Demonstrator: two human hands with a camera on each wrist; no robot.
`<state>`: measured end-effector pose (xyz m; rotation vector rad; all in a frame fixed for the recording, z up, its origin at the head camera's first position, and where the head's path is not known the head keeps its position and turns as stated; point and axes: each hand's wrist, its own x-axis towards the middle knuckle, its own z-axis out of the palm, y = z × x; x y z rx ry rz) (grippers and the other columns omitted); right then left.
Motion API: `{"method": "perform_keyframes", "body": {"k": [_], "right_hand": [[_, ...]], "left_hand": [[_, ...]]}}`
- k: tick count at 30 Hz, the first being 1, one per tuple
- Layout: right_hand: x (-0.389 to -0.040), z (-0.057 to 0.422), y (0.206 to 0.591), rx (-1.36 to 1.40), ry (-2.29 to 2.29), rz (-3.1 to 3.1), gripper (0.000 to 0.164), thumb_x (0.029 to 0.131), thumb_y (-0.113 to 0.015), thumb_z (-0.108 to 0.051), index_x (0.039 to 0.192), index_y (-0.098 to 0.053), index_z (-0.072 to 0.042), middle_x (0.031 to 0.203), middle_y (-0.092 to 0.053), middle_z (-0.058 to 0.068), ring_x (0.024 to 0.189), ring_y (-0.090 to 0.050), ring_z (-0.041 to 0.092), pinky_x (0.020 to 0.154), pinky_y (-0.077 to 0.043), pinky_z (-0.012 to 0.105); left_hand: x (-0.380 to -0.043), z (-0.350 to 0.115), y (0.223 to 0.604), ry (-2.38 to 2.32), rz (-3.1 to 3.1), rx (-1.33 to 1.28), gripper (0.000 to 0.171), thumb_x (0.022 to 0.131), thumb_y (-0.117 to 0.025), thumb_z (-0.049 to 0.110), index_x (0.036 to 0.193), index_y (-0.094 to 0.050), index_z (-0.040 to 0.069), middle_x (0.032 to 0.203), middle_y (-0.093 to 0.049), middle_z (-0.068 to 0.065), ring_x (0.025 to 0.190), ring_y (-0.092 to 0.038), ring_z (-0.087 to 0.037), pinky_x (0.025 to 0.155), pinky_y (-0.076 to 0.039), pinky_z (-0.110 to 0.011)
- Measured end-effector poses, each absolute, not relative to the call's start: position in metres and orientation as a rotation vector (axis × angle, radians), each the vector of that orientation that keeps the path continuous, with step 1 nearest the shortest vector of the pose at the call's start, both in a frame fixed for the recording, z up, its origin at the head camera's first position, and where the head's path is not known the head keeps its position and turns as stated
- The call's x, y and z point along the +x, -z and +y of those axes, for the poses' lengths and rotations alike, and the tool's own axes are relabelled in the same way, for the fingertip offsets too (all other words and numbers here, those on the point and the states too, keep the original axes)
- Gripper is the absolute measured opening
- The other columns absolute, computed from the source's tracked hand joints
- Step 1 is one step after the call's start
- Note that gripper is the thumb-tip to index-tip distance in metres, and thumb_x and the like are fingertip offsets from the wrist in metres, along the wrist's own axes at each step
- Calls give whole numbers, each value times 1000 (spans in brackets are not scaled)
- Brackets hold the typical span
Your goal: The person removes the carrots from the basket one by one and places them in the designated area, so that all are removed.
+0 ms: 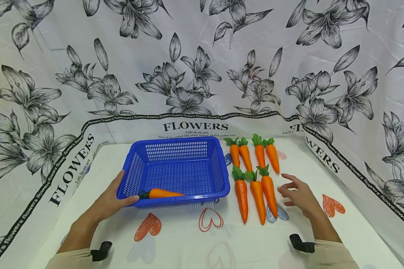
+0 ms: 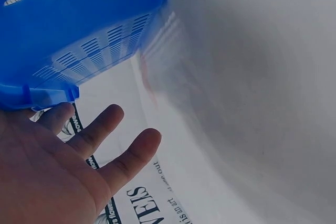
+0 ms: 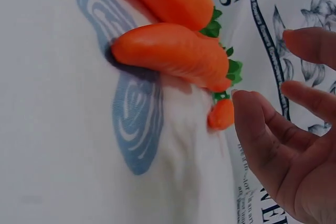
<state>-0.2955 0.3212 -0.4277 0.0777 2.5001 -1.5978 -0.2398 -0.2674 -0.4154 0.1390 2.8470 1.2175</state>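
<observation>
A blue plastic basket (image 1: 175, 198) stands left of centre, with one orange carrot (image 1: 163, 193) lying inside along its front wall. My left hand (image 1: 112, 200) rests on the basket's front left corner, thumb on the front rim. In the left wrist view, its other fingers (image 2: 137, 158) stretch out loosely beside the basket. Several carrots with green leafy tops lie right of the basket in two rows, including a front-row carrot (image 1: 268, 190) and a back-row carrot (image 1: 272, 157). My right hand (image 1: 299, 196) hovers just right of them, fingers loosely bent and spread, holding nothing.
The white tablecloth (image 1: 181, 246) carries printed red and blue hearts. A white curtain (image 1: 195, 101) with black flower drawings and lettering encloses the table at the back and both sides. The basket's right wall is close to the nearest carrots.
</observation>
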Motion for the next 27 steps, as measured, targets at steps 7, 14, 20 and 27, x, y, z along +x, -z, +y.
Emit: {"method": "perform_keyframes", "body": {"k": [7,14,20,27], "right_hand": [[-289,317,406,-14,1641,2532,67,78,-63,-36,135,-31,-20,108,-47,19,89,-54,36,59,-51,39],[-283,309,376,-189,1736,2540,61,81,-60,-31,134,-33,-20,107,-47,20,83,-57,25,60,-51,42],[-275,297,344,-387,1882,2462,52,85,-57,-20,132,-36,-17,107,-47,20,84,-55,26,61,-50,44],[-268,279,312,-620,1997,2333,48,87,-51,-5,132,-35,-10,108,-43,28,82,-53,30,60,-49,46]], "left_hand": [[-240,-268,415,-1214,2850,142,102,73,-65,41,138,11,22,142,2,-17,118,-18,-46,85,-21,-65],[-240,-268,415,-1220,2842,143,102,73,-65,40,138,12,23,142,2,-17,118,-18,-46,85,-21,-65],[-242,-268,415,-1242,2838,164,101,74,-65,40,138,12,23,142,1,-16,118,-19,-45,85,-22,-65],[-242,-268,416,-1239,2832,149,102,73,-66,39,138,12,25,142,2,-15,119,-18,-45,86,-21,-65]]}}
